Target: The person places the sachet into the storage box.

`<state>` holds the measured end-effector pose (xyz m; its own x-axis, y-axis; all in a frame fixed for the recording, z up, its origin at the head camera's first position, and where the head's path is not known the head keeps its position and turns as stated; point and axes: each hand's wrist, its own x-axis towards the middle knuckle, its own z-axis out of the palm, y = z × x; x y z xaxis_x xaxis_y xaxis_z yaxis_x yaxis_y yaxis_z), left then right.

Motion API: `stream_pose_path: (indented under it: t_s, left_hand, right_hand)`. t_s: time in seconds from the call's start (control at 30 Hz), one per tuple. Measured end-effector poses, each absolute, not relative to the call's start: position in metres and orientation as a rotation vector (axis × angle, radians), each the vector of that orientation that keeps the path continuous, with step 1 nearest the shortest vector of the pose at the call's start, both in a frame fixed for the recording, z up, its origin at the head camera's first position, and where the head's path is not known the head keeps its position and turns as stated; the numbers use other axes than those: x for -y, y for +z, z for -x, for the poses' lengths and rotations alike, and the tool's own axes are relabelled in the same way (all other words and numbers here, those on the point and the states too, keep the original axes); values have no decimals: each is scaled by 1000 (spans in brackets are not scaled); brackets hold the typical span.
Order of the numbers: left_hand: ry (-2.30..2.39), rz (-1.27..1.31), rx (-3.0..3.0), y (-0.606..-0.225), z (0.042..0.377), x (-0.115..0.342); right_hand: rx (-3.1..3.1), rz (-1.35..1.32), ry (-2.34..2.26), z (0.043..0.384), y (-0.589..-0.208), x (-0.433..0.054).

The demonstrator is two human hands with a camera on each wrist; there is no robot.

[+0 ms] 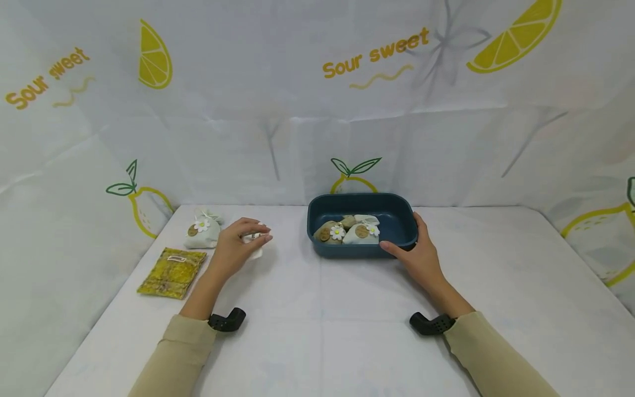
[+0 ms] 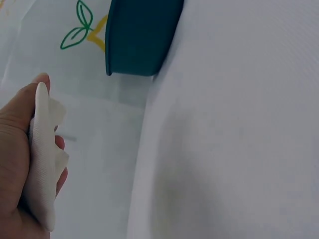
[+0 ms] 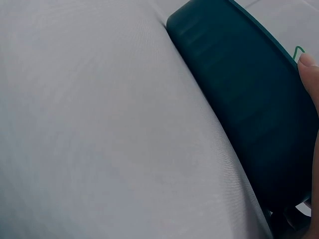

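My left hand (image 1: 233,248) pinches a small white cloth pouch (image 2: 42,164) between thumb and fingers, above the table left of the dark teal tub (image 1: 347,252). Dark print shows on the pouch in the head view, though the fingers cover part of it. My right hand (image 1: 421,262) grips the tub's right front corner, its thumb on the rim and the fingers round the side. Inside the tub, a tan sachet (image 1: 323,227) and a pale sachet (image 1: 354,238), each with a white flower, lie side by side. More sachet cloth shows behind them, partly hidden.
Left of my left hand, a pale drawstring sachet (image 1: 204,237) with a flower stands near the table's back left corner. Before it lies a flat yellow patterned packet (image 1: 173,273). A white cloth (image 1: 317,342) covers the table, and a lemon-print curtain (image 1: 248,110) hangs behind.
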<state>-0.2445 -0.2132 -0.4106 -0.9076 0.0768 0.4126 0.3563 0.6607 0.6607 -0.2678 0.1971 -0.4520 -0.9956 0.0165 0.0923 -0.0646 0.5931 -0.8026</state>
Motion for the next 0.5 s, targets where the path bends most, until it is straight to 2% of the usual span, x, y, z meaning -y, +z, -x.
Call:
stream_pose_path:
  t_s: [0.5]
  left_hand:
    - [-1130,572,2416,-394,284,136]
  right_hand:
    - [2721,-38,1377,267,-450,-196]
